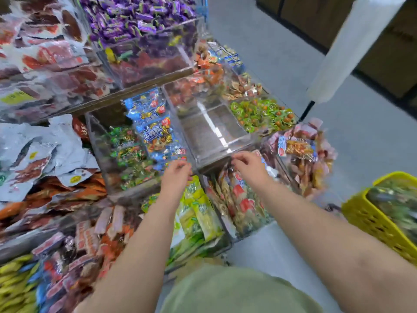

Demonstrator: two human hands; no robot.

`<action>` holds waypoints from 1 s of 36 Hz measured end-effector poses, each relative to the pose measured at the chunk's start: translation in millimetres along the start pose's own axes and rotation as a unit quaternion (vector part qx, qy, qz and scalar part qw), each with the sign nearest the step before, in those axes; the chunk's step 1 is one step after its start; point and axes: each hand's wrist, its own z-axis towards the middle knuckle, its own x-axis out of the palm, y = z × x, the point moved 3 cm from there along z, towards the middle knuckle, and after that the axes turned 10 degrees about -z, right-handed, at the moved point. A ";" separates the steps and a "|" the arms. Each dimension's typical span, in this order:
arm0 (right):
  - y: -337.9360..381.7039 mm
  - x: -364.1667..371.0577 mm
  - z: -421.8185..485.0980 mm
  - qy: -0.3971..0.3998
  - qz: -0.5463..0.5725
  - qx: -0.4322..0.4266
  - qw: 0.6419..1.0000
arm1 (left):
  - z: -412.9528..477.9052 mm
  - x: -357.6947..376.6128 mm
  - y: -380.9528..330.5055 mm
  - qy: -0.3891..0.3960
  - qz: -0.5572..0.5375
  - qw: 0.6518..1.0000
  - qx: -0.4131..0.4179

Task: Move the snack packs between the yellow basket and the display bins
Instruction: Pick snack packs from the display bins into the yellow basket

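Fingers on both hands were curled at the front lip of a clear bin (214, 132) in the middle tier; w/ the blur, couldn't tell whether either one actually gripped anything. Left hand (177, 175) sat at the bin's front-left corner, knuckles up. Right hand (248, 164) sat at the front-right corner, fingertips touching or just beside the rim. Both forearms reached fwd from the bottom of the view.

Yellow basket (370, 220) was well apart, off to the right beside the right forearm, over grey floor. Snack packs (397, 199) filled it to about the rim, greenish and too blurred to read.

Blue packs (153, 123) stood in the bin just left of the clear one. Green candies (261, 114) lay in the bin to its right. Yellow-green packs (200, 213) were in the lower tier, below the left hand, w/ red-and-white packs (239, 195) under the right hand. Purple candies (135, 16) filled the top tier.
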 end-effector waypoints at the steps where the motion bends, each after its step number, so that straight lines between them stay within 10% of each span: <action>1: -17.3 -7.4 -11.5 0.008 0.000 0.022 1.000 | -11.7 14.1 11.4 0.021 0.010 1.000 -0.008; 11: -216.3 -107.8 -194.4 0.063 -0.049 0.320 0.944 | -138.1 132.6 139.4 0.276 0.185 0.919 -0.213; 18: -303.5 -156.5 -346.3 0.021 0.051 0.507 0.860 | -202.9 188.1 193.1 0.346 0.321 0.857 -0.204; 36: -373.3 -211.9 -408.7 -0.148 0.296 0.631 0.701 | -195.1 375.3 191.2 0.433 0.445 0.763 -0.178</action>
